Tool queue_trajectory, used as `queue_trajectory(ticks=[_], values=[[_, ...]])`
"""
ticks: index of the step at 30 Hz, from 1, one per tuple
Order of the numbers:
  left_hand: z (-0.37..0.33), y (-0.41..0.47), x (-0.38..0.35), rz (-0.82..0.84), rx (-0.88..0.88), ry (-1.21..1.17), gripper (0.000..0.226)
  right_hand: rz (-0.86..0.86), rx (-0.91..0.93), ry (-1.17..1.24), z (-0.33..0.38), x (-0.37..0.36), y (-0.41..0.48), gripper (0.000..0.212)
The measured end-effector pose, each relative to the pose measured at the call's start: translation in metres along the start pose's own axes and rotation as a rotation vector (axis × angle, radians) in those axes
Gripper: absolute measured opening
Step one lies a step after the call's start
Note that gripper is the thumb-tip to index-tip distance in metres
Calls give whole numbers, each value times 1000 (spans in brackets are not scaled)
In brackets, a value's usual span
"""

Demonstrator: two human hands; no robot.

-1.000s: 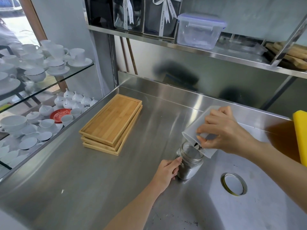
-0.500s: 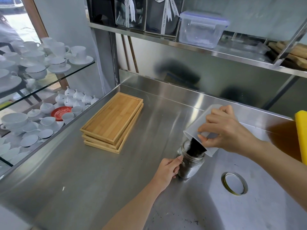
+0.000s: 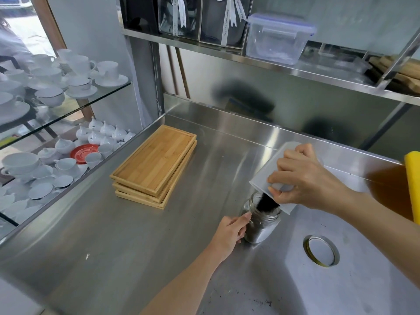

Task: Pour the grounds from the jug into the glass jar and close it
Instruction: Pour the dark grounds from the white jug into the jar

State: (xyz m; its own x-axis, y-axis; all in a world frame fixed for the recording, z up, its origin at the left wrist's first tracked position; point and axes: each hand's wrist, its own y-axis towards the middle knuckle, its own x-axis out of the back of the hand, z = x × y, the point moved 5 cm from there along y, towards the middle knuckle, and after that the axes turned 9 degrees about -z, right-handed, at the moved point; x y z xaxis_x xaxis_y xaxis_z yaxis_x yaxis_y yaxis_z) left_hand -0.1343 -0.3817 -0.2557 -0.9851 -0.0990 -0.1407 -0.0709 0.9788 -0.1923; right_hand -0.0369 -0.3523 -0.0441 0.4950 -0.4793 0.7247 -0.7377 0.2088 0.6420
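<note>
A small glass jar [image 3: 261,226] stands upright on the steel counter, its lower part dark with grounds. My left hand [image 3: 229,233] grips its left side. My right hand [image 3: 304,180] holds a translucent white plastic jug [image 3: 270,171] tipped steeply over the jar's mouth. A dark stream of grounds [image 3: 267,203] runs from the jug's lip into the jar. The jar's round metal lid [image 3: 321,251] lies flat on the counter to the right of the jar.
A stack of bamboo trays [image 3: 156,167] sits on the counter at left. Loose grounds [image 3: 261,301] speckle the near counter. A yellow object [image 3: 412,183] stands at the right edge. A steel shelf [image 3: 272,69] with a plastic box hangs above. Glass shelves of white cups [image 3: 56,87] are at far left.
The jug has tipped further and the thin trickle of grounds has grown into a thick dark stream. The level in the jar has risen. My left hand stays on the jar.
</note>
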Motion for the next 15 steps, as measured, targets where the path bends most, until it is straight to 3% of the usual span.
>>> queue_trajectory(ticks=[15], values=[[2, -1, -1, 0, 22, -1, 52, 37, 67, -28, 6, 1, -2, 28]])
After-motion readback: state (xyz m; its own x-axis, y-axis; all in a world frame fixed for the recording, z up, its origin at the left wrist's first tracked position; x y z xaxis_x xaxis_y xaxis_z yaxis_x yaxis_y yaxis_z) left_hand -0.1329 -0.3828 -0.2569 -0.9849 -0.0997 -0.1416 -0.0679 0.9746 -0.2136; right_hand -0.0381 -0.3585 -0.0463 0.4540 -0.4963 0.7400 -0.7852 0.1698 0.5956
